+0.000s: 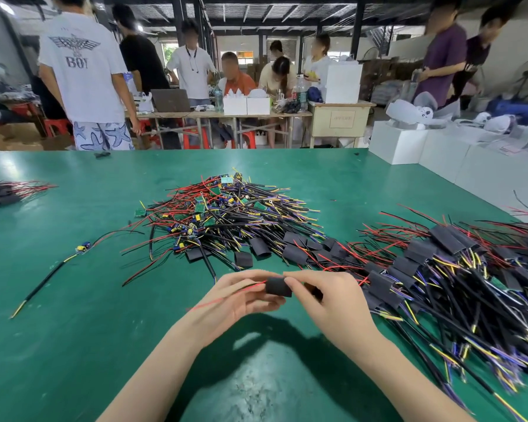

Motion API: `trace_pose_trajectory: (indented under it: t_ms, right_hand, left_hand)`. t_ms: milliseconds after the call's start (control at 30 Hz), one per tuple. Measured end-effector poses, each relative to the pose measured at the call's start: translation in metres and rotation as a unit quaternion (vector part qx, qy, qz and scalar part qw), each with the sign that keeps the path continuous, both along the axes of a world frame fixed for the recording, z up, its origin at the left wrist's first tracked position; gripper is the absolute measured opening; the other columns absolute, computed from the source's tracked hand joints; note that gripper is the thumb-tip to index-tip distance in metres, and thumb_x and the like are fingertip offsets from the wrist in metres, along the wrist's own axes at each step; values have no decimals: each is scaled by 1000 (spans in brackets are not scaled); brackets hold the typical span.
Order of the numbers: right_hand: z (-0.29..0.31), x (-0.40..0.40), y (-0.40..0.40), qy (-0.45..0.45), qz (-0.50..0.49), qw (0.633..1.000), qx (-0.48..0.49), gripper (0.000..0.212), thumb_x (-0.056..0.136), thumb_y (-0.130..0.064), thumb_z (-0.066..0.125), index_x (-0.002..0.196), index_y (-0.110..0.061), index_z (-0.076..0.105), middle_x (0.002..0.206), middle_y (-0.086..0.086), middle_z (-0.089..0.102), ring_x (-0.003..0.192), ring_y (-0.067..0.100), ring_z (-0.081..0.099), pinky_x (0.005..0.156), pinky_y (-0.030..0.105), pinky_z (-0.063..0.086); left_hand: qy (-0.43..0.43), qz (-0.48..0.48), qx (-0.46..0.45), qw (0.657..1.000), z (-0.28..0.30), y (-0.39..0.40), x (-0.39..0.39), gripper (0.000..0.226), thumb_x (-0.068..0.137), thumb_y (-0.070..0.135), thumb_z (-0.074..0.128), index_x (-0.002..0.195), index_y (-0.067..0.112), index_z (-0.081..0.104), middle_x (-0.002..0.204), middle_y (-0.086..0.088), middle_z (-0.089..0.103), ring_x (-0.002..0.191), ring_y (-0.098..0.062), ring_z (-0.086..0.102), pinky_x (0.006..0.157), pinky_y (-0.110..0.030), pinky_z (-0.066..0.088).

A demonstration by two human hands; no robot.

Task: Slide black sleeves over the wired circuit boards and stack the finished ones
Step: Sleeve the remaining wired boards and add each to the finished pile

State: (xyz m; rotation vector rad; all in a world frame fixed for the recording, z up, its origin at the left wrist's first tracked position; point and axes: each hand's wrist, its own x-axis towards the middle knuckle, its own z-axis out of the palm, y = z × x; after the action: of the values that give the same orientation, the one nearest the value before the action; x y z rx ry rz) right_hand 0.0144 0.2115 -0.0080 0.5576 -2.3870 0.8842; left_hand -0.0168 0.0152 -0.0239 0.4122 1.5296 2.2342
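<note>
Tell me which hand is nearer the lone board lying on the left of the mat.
Left. The left hand is on the lone board's side; the right hand is farther off, across the sleeve they both hold.

Left hand (241, 295) and right hand (333, 300) pinching black sleeve (278, 286), green table (73, 315)

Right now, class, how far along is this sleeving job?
Done: a large stack of sleeved boards lies at the right. In hand: both hands, left hand and right hand, hold one black sleeve with a red wire trailing out. Left: a big pile of bare wired boards and loose sleeves.
</note>
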Motion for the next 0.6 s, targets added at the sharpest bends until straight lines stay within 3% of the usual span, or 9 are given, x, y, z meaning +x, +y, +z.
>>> trace_pose_trajectory:
  t_ms: [67, 133, 267, 433, 600]
  right_hand:
    - [-2, -2, 2, -19, -21, 1000, -14, 16, 91, -35, 58, 83, -30, 71, 63, -7, 64, 54, 12, 48, 58, 33, 47]
    - [-2, -2, 3, -46, -26, 998, -30, 16, 91, -32, 60, 79, -28, 70, 58, -2, 60, 54, 18, 47, 59, 36, 46]
    - [-2, 0, -2, -96, -6, 995, -34, 19, 91, -36, 59, 79, -25, 70, 55, 0, 56, 52, 14, 42, 59, 35, 40]
    - [1, 2, -4, -139, 47, 987, -61, 14, 89, -36, 64, 84, -24, 69, 51, 0, 59, 47, 11, 48, 58, 27, 43]
    - [11, 1, 1, -138, 41, 982, -121, 28, 92, -26, 61, 65, -32, 58, 44, -6, 51, 42, 4, 40, 51, 19, 33]
  left_hand:
    - [33, -7, -9, 999, 0, -1, 1, 28, 81, 1, 61, 107, 5, 73, 110, -24, 69, 88, -29, 71, 81, -33, 57]
    - [77, 17, -47, 996, -3, 0, 3, 26, 84, 7, 66, 110, 8, 71, 111, -20, 70, 91, -27, 70, 83, -31, 56]
    - [119, 87, -104, 984, -6, 7, 7, 18, 82, 17, 75, 99, 9, 75, 97, -14, 75, 86, -24, 72, 78, -30, 56]
    - [139, 121, -111, 977, -3, 6, 7, 21, 78, 22, 74, 94, 9, 75, 91, -12, 76, 76, -19, 72, 69, -24, 56]
    - [75, 76, -13, 994, 2, 5, 5, 22, 78, 26, 70, 97, 15, 78, 95, -16, 75, 78, -26, 73, 69, -27, 57]
